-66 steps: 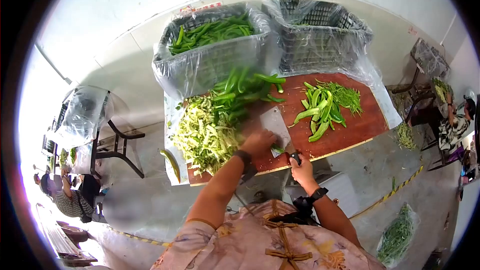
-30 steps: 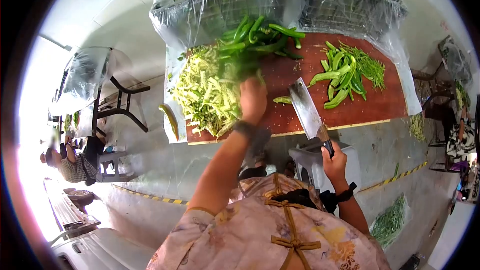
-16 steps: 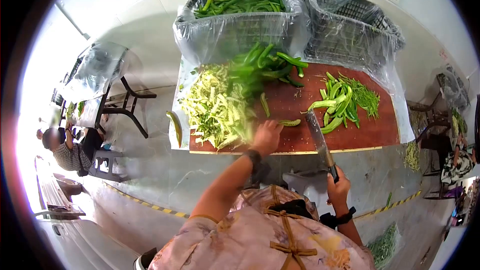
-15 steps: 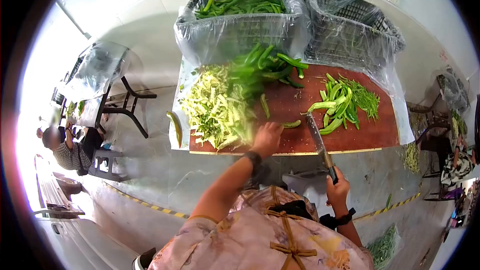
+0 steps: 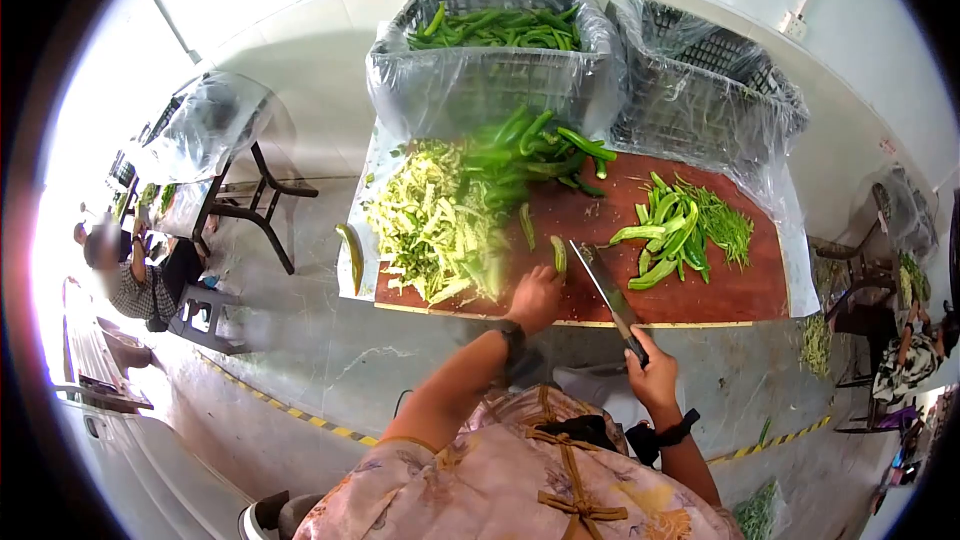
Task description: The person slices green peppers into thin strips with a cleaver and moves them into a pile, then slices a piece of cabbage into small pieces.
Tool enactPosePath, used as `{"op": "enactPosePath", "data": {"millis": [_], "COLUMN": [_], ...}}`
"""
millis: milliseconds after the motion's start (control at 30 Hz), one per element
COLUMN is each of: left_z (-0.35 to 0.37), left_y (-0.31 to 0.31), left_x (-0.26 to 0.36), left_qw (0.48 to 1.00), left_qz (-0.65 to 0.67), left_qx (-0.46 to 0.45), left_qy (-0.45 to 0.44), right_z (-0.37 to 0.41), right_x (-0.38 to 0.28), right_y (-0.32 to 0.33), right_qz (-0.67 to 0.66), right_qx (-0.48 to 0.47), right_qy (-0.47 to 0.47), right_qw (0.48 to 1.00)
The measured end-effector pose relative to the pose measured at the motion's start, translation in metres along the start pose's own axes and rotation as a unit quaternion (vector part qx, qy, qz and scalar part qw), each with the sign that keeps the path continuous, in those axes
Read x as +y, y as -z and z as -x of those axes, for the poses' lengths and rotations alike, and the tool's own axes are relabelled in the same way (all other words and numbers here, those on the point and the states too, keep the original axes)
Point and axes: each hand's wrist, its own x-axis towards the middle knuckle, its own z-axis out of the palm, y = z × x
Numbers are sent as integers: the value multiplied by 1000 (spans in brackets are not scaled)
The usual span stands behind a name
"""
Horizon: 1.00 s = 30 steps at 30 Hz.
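1. Pale walls (image 5: 320, 50) ring the room, and across the middle runs a reddish-brown board (image 5: 600, 223), its far edge backed by two plastic-lined crates (image 5: 500, 90).
2. Right hand (image 5: 652, 378) on the knife (image 5: 607, 288), fingers wrapped firmly round the handle, blade slanting away and leftward over the board's near part!
3. Left hand (image 5: 536, 300) at the near edge, fingertips right at a green pepper piece (image 5: 559, 255); whether they pinch it or merely rest beside it, I cannot tell.
4. That piece lies on the board, just left of the blade's tip.
5. Big pale-green chopped heap (image 5: 435, 225) over on the left, whole peppers (image 5: 545, 148) behind, split peppers (image 5: 668, 235) and fine shreds (image 5: 725, 225) rightward.
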Motion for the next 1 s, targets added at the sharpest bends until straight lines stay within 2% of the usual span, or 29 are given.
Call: {"op": "enactPosePath", "data": {"millis": [100,167,300,400,500,733,833,933,1000], "left_z": [3,3,5,7,10,13,12,12,13], "left_y": [-4,0,1,1,9,7,11,15,10], "left_x": [1,3,6,8,10,7,7,9,5], "left_qw": [998,998,997,996,997,998,995,997,996], "left_qz": [-32,-40,-59,-73,-65,-52,-96,-73,-68], "left_qx": [47,47,54,46,27,39,-8,10,56], "left_qy": [-8,-4,-5,0,2,17,33,17,-6], "right_z": [3,11,21,20,18,13,10,11,12], "right_x": [4,8,3,1,-7,-18,-21,-20,-21], "right_y": [0,8,19,15,13,10,5,5,6], "right_qz": [-11,148,205,191,246,276,298,280,263], "right_qx": [34,10,-1,22,6,-22,-27,-26,-26], "right_qy": [50,80,115,147,160,154,147,144,138], "right_qw": [998,986,972,970,956,949,943,949,955]}}
